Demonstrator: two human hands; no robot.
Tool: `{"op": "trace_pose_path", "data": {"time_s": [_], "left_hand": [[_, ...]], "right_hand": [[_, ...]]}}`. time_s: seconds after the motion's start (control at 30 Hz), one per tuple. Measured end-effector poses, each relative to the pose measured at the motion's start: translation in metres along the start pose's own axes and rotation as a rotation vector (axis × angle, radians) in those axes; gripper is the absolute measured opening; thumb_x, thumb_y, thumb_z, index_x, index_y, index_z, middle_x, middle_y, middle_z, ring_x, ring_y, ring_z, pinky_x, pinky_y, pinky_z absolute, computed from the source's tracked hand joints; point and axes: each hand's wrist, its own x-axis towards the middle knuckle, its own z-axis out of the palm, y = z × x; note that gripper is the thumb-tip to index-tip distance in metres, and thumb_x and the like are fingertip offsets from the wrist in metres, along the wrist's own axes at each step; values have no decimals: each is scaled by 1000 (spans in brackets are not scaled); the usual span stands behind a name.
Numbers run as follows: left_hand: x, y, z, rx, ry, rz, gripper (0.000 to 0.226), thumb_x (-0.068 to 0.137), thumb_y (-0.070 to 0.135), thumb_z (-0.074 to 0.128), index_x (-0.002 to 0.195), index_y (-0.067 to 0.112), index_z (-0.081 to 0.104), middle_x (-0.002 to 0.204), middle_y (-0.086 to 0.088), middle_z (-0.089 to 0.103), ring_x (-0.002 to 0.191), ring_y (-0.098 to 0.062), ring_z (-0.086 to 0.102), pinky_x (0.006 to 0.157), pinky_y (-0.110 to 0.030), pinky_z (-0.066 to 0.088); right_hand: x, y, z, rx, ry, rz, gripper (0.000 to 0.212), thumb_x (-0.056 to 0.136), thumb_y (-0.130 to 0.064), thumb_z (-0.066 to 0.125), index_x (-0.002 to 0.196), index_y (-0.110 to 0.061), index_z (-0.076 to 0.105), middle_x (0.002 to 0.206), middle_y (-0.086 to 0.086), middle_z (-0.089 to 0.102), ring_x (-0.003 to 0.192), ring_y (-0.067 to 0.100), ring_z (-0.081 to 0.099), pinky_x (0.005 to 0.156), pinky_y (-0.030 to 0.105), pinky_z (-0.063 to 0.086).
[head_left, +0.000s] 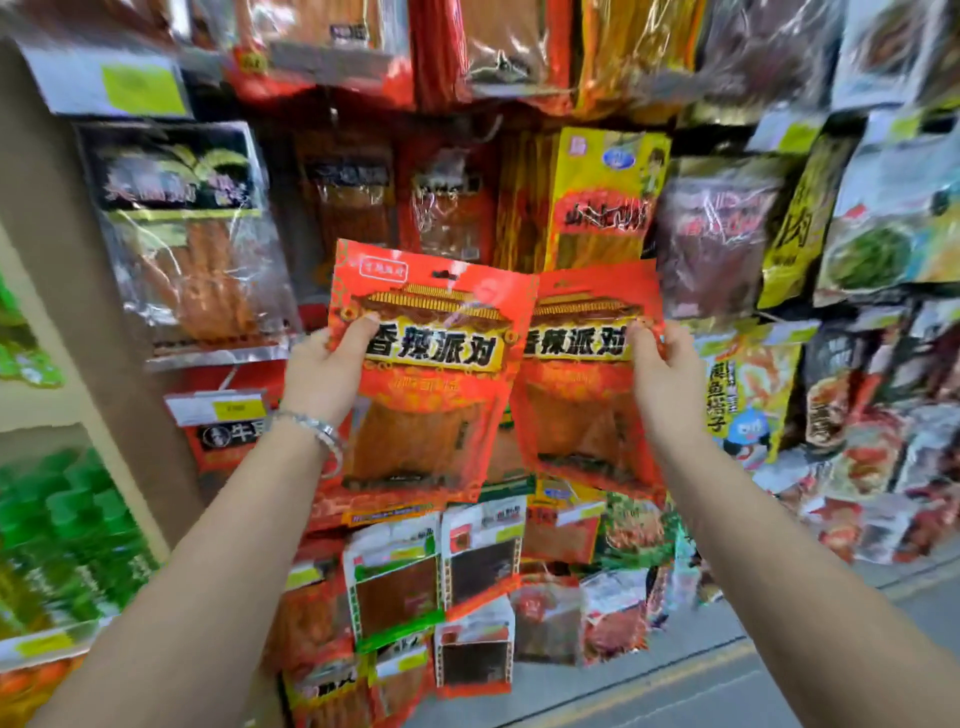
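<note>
Mid-frame, the left hand (324, 371) grips the left packet (436, 384) by its side edge, thumb pressed on the front, fingers hidden behind. The right hand (667, 374) holds the right packet (576, 395), a red twin, the same way. The two packets touch edge to edge, raised in front of the hanging bags (602, 208). Each is held by one edge only, so the slick film could slide out of the grip and fall to the floor (727, 686). Pushing either one back among the crowded bags may also knock neighbours loose.
</note>
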Motion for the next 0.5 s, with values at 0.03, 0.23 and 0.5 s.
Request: {"op": "trace_pose_path", "data": {"time_s": [0.03,0.23,0.5], "left_hand": [[10,3,1,-10,11,6,33,86,40,61,61,18,60,51,8,57,50,-7,52,47,-17,41],[61,19,-3,-67,69,48,34,77,48,61,57,21,63,59,-2,59,62,-21,58,64,-37,48],[96,20,1,-174,71,36,32,78,44,64,47,39,65,46,16,59,43,-1,56,53,-26,45]], "right_hand": [[12,-8,6,25,5,-21,26,93,-29,53,80,-7,56,67,-6,47,53,-2,39,53,13,32],[75,-51,52,176,-33,-56,16,90,-31,53,80,-23,61,76,-14,59,65,-6,49,57,9,37],[124,-71,106,392,-77,39,21,93,-28,53,77,-15,50,76,6,40,72,16,37,65,28,30]]}}
